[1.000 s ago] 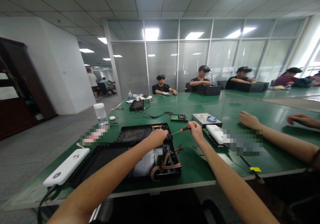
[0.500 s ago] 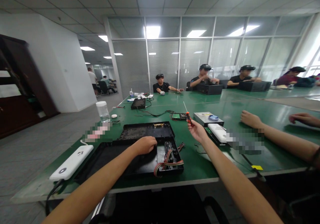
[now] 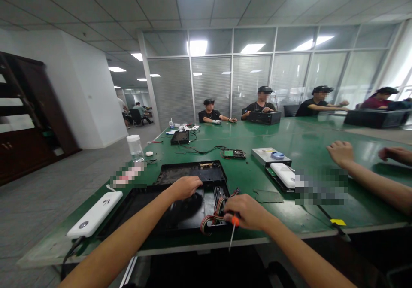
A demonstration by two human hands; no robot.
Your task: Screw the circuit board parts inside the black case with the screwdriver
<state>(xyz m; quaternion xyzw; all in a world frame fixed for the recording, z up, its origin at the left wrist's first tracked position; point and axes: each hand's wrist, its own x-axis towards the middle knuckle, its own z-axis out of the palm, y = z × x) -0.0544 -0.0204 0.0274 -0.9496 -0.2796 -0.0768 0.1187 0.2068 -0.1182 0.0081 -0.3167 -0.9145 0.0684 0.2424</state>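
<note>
An opened black device case (image 3: 180,210) lies on the green table (image 3: 289,142) in front of me. My left hand (image 3: 184,187) rests inside it, fingers curled down on the black interior. My right hand (image 3: 246,213) is closed around a small screwdriver (image 3: 234,230) with an orange handle, its thin shaft pointing down toward me over the table's near edge. That hand sits at the case's near right corner, against a bundle of striped ribbon wires (image 3: 215,215).
A white power bank (image 3: 95,215) with a cable lies at the left. A clear jar (image 3: 135,147), a green circuit board (image 3: 234,153), a silver drive (image 3: 268,155) and a white device (image 3: 283,174) stand beyond. Another person's hands (image 3: 341,153) rest at the right. Several people sit at the far end.
My right hand has come down from beside the circuit board to the case's near right corner, and the screwdriver now points down toward me. My left hand stayed in the case.
</note>
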